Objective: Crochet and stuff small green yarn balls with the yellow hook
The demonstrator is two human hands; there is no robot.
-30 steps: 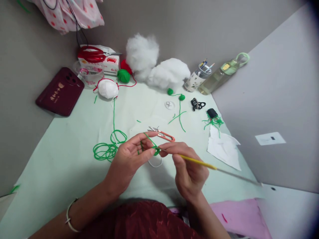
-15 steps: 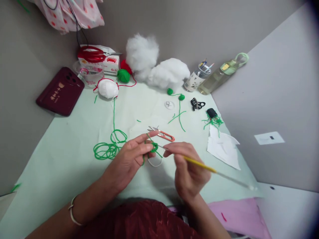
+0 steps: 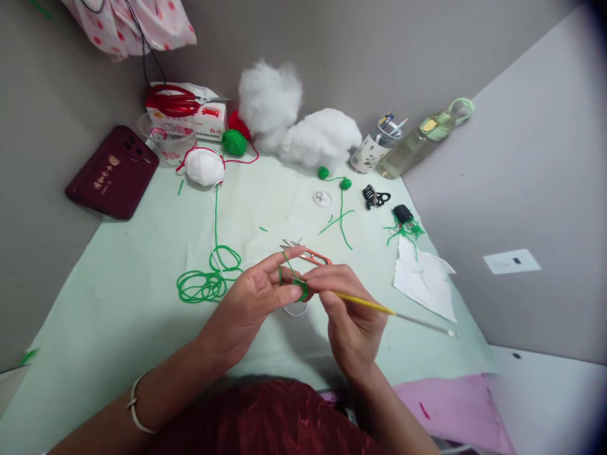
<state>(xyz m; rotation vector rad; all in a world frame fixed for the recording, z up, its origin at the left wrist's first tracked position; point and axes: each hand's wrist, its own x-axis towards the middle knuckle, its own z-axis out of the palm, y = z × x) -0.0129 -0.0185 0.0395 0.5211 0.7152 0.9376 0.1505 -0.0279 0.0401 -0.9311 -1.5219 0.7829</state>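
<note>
Pinched in my left hand is a small green crochet piece, with green yarn running over the raised index finger. My right hand grips a crochet hook by its yellow handle, and the fingertips meet the green piece. The hook's tip is hidden among the stitches and fingers. A white strand hangs below the piece. Just behind my hands lie orange thread snips. Loose loops of green yarn rest left of my left hand.
At the back are a white yarn ball, a green yarn ball, fluffy white stuffing, a pen cup and a bottle. A phone leans at left. A black claw clip and white paper lie at right.
My right hand has moved slightly left, bringing the hook closer in to the green piece. The hook's rear end has swung up and left. My left hand has barely shifted.
</note>
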